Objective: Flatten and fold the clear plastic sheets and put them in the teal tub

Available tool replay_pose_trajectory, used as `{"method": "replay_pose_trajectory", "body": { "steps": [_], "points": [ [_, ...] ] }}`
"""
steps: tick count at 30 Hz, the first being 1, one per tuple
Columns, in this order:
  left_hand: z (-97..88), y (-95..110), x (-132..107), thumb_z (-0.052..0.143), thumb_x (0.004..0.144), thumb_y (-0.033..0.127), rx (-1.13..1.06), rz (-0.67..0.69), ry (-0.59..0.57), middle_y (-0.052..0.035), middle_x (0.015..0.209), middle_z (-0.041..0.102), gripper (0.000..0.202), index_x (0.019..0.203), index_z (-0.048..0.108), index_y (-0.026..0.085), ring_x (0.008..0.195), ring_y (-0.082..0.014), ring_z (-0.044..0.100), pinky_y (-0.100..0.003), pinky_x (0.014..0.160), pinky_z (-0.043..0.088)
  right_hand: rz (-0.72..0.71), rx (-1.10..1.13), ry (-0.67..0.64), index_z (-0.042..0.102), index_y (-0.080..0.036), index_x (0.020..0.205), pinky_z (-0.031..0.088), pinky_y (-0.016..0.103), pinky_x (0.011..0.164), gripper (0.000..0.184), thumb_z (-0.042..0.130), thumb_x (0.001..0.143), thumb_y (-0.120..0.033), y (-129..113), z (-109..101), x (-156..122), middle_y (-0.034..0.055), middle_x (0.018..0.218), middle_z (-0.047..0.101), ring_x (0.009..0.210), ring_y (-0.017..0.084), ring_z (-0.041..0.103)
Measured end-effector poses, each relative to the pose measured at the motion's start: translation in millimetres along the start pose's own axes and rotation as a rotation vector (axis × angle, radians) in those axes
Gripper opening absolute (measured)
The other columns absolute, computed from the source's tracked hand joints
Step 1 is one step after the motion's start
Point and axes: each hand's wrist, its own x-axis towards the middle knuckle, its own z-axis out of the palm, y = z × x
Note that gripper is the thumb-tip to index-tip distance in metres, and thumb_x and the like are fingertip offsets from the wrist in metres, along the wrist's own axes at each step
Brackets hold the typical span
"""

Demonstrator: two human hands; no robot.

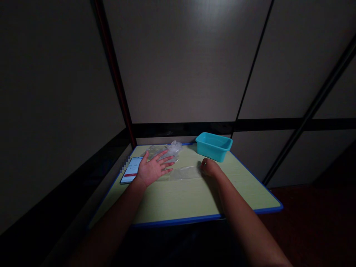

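My left hand is open, palm turned up and fingers spread, above the left part of the table. It holds nothing. A flat clear plastic bag lies across the middle of the table, its left end running under my left hand. At the bag's right end my right hand is closed, fingers curled on the bag's edge; the fingertips are partly hidden. Behind my left hand lies a crumpled heap of clear plastic bags, partly covered by my fingers.
A phone with a lit screen lies at the table's left edge, next to my left hand. An empty turquoise plastic basket stands at the back right, just beyond my right hand. The pale table has a blue rim and panelled walls behind it.
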Motion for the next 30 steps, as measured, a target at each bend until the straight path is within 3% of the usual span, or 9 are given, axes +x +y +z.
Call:
{"method": "replay_pose_trajectory", "body": {
  "steps": [9,20,24,27,30],
  "points": [
    [-1.4,-0.3,0.4,0.028,0.086,0.063,0.029,0.001,-0.009,-0.0232,0.123,0.055,0.072,0.135,0.039,0.011,0.102,-0.0342,0.059,-0.053,0.09,0.037,0.01,0.018,0.012,0.065,-0.015,0.089,0.033,0.024,0.056,0.024,0.058,0.079,-0.036,-3.8,-2.2,-2.8,0.0112,0.093,0.068,0.08,0.021,0.061],
    [4.7,-0.8,-0.3,0.032,0.085,0.062,0.057,-0.008,0.023,-0.021,0.116,0.058,0.066,0.123,0.049,0.011,0.099,-0.0335,0.059,-0.05,0.084,0.042,0.004,0.051,0.014,0.066,-0.016,0.09,0.032,0.024,0.056,0.024,0.063,0.077,-0.036,-3.4,-3.1,-2.2,0.0109,0.092,0.068,0.076,0.018,0.059],
    [4.4,-3.4,1.0,0.046,0.086,0.049,0.03,0.022,0.054,-0.0082,0.081,0.062,0.036,0.088,0.059,0.015,0.067,-0.0194,0.06,-0.031,0.056,0.046,0.01,0.053,0.011,0.066,-0.016,0.088,0.031,0.023,0.055,0.023,0.063,0.077,-0.036,-3.0,-2.7,-1.9,0.01,0.089,0.068,0.074,0.017,0.059],
    [-0.7,-4.7,3.5,0.049,0.088,0.029,0.001,0.068,0.11,0.004,0.051,0.044,0.029,0.062,0.047,0.017,0.039,-0.0084,0.042,-0.019,0.039,0.029,0.009,0.052,0.011,0.066,-0.016,0.087,0.031,0.023,0.054,0.022,0.063,0.077,-0.035,-2.6,-1.5,-0.8,0.0095,0.088,0.068,0.073,0.017,0.059],
    [-6.2,-4.1,5.2,0.043,0.091,0.018,0.009,0.105,0.24,0.0082,0.039,0.027,0.036,0.055,0.039,0.017,0.029,-0.0063,0.028,-0.018,0.035,0.02,0.005,0.048,0.011,0.066,-0.016,0.087,0.031,0.023,0.054,0.021,0.063,0.076,-0.034,-1.8,0.5,0.9,0.0092,0.087,0.068,0.073,0.017,0.059]
  ]
}}
